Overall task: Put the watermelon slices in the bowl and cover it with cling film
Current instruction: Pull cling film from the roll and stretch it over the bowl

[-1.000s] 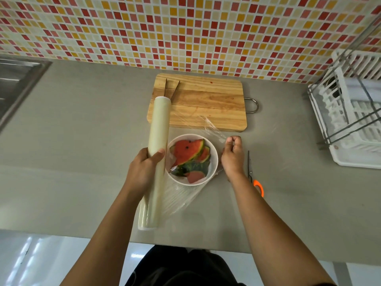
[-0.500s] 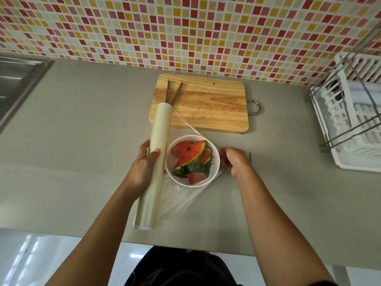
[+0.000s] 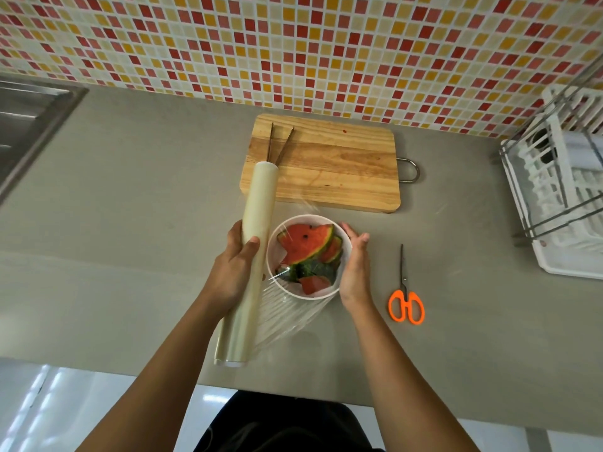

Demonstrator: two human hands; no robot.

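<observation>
The slices [image 3: 306, 244] are in the bowl [image 3: 336, 290] — now the cover goes on. Left hand [image 3: 233, 265] grips the roll [image 3: 251, 252] beside the bowl; right hand [image 3: 354, 265], fingers flat, presses film [image 3: 287, 316] onto its side. Next, probably cut with the scissors [image 3: 405, 303].

- The left hand [image 3: 233, 272] grips the cling film roll [image 3: 249, 256], which lies just left of the white bowl [image 3: 344, 238].
- Watermelon slices [image 3: 306, 244] sit in the bowl under stretched film.
- The right hand [image 3: 354, 269] presses flat against the bowl's right side.
- Orange-handled scissors [image 3: 405, 300] lie on the grey worktop [image 3: 146, 239].
- Tongs [image 3: 280, 143] rest on the wooden cutting board [image 3: 336, 164].
</observation>
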